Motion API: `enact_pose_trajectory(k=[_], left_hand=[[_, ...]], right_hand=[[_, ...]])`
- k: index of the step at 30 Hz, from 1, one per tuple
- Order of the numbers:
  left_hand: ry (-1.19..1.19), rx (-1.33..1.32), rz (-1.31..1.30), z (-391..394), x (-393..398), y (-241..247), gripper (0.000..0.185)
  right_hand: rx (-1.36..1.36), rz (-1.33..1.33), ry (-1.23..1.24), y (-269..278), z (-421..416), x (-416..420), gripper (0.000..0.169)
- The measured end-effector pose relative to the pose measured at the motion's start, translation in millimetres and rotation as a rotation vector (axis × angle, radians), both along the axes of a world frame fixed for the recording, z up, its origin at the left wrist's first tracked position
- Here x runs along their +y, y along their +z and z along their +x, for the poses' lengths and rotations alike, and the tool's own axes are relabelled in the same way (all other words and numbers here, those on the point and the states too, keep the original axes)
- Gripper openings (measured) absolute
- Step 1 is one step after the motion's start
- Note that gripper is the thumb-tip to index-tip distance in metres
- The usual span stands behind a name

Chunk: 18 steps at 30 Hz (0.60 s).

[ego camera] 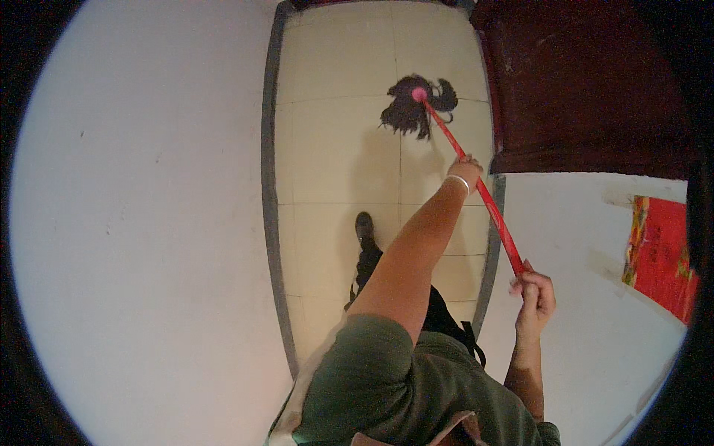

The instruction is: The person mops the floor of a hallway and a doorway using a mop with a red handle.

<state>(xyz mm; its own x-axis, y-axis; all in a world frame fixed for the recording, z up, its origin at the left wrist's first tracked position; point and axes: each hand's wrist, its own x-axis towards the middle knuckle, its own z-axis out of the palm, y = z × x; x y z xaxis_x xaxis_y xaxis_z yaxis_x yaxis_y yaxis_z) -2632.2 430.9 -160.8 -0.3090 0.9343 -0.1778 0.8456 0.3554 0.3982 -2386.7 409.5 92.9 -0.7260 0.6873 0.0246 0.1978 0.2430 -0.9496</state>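
A mop with a red handle (495, 216) slants from the lower right up to its dark strand head (404, 108), which rests spread out on the tiled floor (334, 156). A pink round hub joins the strands to the handle. My left hand (466, 169), with a white band at the wrist, grips the handle partway down. Near the upper end of the handle, my right hand (536, 290) is closed around it, beside the right wall. The strands lie close to a tile joint.
White walls (150, 195) stand on both sides, with grey skirting (270, 167) along the floor. On the right is a dark red door or panel (585, 83). A red printed poster (661, 253) hangs on the right wall. My shoe (365, 226) is on the tiles.
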Motion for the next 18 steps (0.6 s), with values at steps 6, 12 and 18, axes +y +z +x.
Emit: enact_pose_trajectory(k=[6, 12, 18], left_hand=[[0.204, -0.044, -0.025, -128.1, -19.9, -8.1, 0.032], [0.618, 0.035, 0.341, -246.3, -104.7, -28.3, 0.027], [0.841, -0.051, 0.452, -280.6, -206.8, -0.8, 0.025]], right_hand=[[0.235, -0.105, -0.142, -40.2, -129.3, -3.3, 0.035], [0.542, -0.266, 0.093, -39.3, -282.6, -31.6, 0.047], [0.495, -0.378, 0.345, -7.5, -369.4, -70.2, 0.041]])
